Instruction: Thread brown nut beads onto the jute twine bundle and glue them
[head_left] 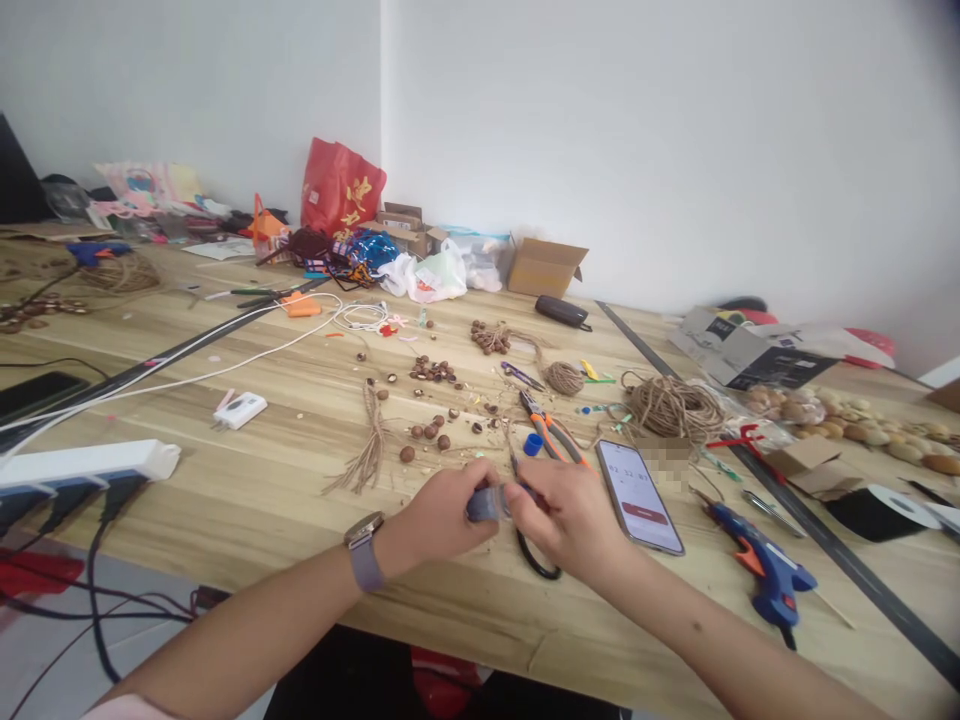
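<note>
My left hand point(446, 510), with a watch on its wrist, is closed around a small dark blue-grey cylinder point(482, 504). My right hand point(566, 515) is also closed, its thumb and fingers pressed together at the cylinder's right end. What lies inside the right hand's grip is hidden. Under that hand a black loop handle point(541, 568) shows; I cannot tell whether the hand touches it. Just beyond the hands are a blue cap point(533, 444), orange-handled pliers point(559, 432) and several round brown nuts point(429, 432). A bundle of twine strands point(367, 440) lies to the left.
Right of my hands lie a phone point(640, 497) showing a timer and a blue glue gun point(765, 565). Behind them is a coil of twine point(675, 405). A white power strip point(90, 465) and cables occupy the left edge. Bags and an open carton point(544, 265) stand along the wall.
</note>
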